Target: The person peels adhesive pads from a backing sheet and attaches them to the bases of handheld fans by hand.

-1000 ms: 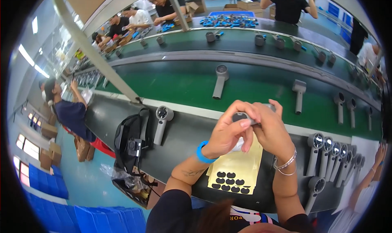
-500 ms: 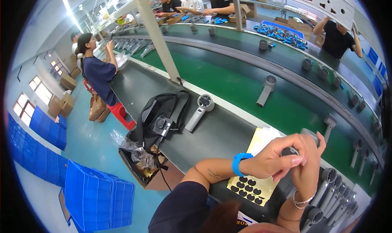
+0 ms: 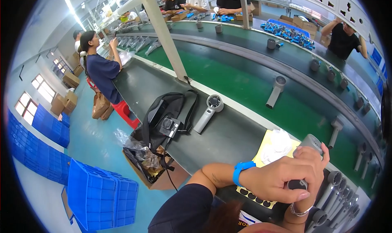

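Both of my hands are closed round a grey handheld fan (image 3: 312, 142) over the near right of the bench. My left hand (image 3: 277, 178), with a blue wristband (image 3: 241, 171), wraps the handle end, whose dark round cap shows between thumb and fingers. My right hand (image 3: 317, 167), a silver bracelet at its wrist, grips the fan from the far side, partly hidden by the left. Under my hands lies a yellow backing sheet (image 3: 261, 153) with several black round stickers (image 3: 256, 197). Crumpled white tissue (image 3: 277, 146) sits on its far part.
Several grey fans (image 3: 337, 196) stand in a row at right. Another fan (image 3: 209, 112) lies beside a black bag (image 3: 163, 110) on the bench. The green conveyor (image 3: 232, 79) carries more fans. An open carton (image 3: 151, 167) and blue crates (image 3: 98, 196) stand left. Co-workers (image 3: 98, 65) sit around.
My left hand has come down over the stickers, hiding more of them. The fan's head now shows more beyond my fingers, and its capped end faces me. The whole view has shifted slightly.
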{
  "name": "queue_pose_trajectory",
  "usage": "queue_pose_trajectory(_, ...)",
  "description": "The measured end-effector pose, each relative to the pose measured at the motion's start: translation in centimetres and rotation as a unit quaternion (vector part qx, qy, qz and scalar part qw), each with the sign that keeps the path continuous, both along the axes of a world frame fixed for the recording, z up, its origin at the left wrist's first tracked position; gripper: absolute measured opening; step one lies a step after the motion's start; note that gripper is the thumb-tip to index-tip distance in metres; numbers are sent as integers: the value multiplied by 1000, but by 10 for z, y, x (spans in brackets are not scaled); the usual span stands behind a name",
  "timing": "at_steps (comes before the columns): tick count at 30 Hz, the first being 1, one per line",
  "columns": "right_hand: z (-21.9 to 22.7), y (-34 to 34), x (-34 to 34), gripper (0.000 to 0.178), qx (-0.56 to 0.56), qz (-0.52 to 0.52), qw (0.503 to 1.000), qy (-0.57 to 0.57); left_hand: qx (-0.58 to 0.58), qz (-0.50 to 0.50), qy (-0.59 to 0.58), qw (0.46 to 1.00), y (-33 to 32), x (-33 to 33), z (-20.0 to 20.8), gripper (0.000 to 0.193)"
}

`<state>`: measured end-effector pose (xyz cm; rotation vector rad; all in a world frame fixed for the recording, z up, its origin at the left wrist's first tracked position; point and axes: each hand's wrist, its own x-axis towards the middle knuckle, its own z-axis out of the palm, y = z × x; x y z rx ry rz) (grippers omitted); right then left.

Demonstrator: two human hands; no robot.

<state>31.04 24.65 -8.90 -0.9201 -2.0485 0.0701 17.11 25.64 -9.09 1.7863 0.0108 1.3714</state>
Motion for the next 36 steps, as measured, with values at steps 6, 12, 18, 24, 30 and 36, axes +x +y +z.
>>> queue_pose_trajectory(6,-11,-7,-7,18,17,13,999,38,69,34,-1,997,-11,-4,5,8)
queue_pose_trajectory(12,-9,-16,1,21,57,44,997,0,210,114,39,970,-26,-6,2,16)
queue_pose_trajectory(18,-10,-14,0,28,49,32,998,25,246,169,45,953,-24,-5,-2,16)
queue_pose_trajectory(24,-9,-24,14,34,44,-85,995,28,304,237,76,919,-22,-10,1,14)
queue_pose_trajectory(30,-3,-14,-2,59,-258,131,902,320,293,308,56,903,-10,-4,-1,15)
queue_pose_trajectory(36,-1,35,2,36,-340,178,815,433,239,272,190,913,17,10,-13,26)
